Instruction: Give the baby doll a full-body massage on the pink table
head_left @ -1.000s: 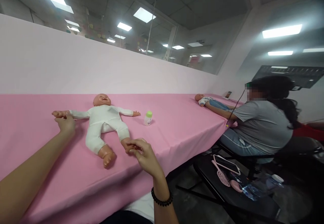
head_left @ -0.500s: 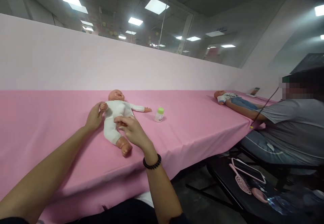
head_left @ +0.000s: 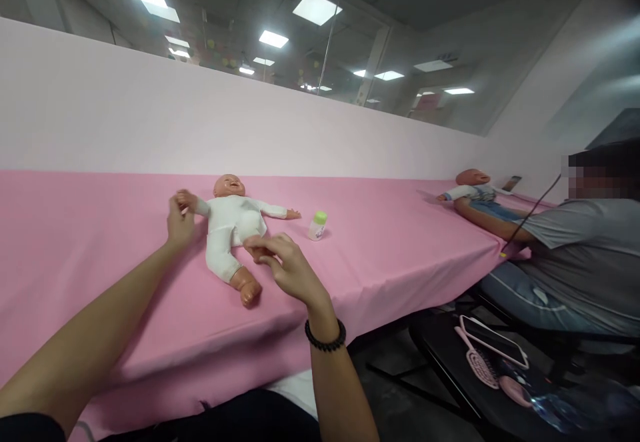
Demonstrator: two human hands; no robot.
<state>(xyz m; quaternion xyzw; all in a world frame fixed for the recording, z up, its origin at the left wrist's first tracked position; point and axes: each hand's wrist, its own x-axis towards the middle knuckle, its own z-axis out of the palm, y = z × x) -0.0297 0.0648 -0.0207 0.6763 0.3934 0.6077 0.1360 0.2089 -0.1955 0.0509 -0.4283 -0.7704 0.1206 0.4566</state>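
A baby doll (head_left: 223, 229) in a white suit lies face up on the pink-covered table (head_left: 370, 249), its head toward the wall. My left hand (head_left: 181, 219) is closed on the doll's hand at the left, with that arm stretched out sideways. With my right hand (head_left: 290, 265), a black beaded bracelet at its wrist, I hold the doll's foot on the right; that leg is bent. The doll's other leg lies stretched toward the table's front edge. A small bottle with a green cap (head_left: 318, 226) stands to the right of the doll's outstretched hand.
At the right a seated person in a grey shirt (head_left: 575, 242) has an arm at another dressed doll (head_left: 480, 192). Below, a black chair (head_left: 435, 355) bears a pink hairbrush (head_left: 483, 365), a tablet-like device (head_left: 495, 341) and a clear plastic bottle.
My left hand has moved left, drawing the doll's arm outward. My right hand has moved right and down with the doll's foot. The far doll has shifted, its arm now showing.
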